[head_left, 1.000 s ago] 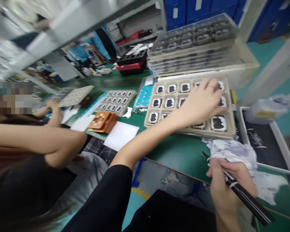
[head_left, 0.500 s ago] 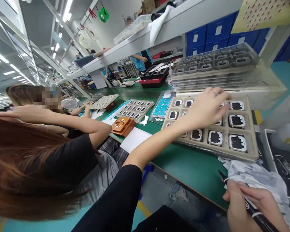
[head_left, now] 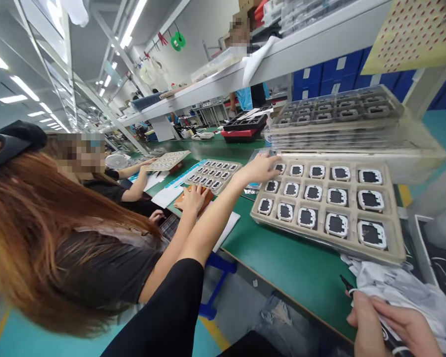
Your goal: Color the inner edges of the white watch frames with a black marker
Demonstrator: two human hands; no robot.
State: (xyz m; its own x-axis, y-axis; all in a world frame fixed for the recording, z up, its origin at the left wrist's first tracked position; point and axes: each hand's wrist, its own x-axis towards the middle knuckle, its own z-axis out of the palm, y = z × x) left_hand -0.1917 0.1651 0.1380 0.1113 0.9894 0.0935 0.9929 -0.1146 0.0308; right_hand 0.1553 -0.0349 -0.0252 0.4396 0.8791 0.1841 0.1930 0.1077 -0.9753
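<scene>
My left hand (head_left: 262, 168) stretches out to the far left corner of a beige tray (head_left: 312, 235), fingers apart, with nothing in it. The tray's pockets hold several white-framed black square parts (head_left: 336, 224). My right hand (head_left: 388, 325) is low at the bottom right, closed around a black pen (head_left: 346, 286) whose tip points up and left. This hand lies beside a crumpled white cloth (head_left: 405, 287) on the green table (head_left: 290, 265).
A stack of clear trays (head_left: 338, 116) stands right behind the beige tray. A co-worker sits close on my left, one hand (head_left: 191, 197) on an orange fixture. Further left lies a smaller tray of parts (head_left: 213, 173). A shelf (head_left: 282, 54) runs overhead.
My left hand has slid from the middle of the tray to its far left corner. The view has lifted, and the co-worker's hand now lies on the orange fixture.
</scene>
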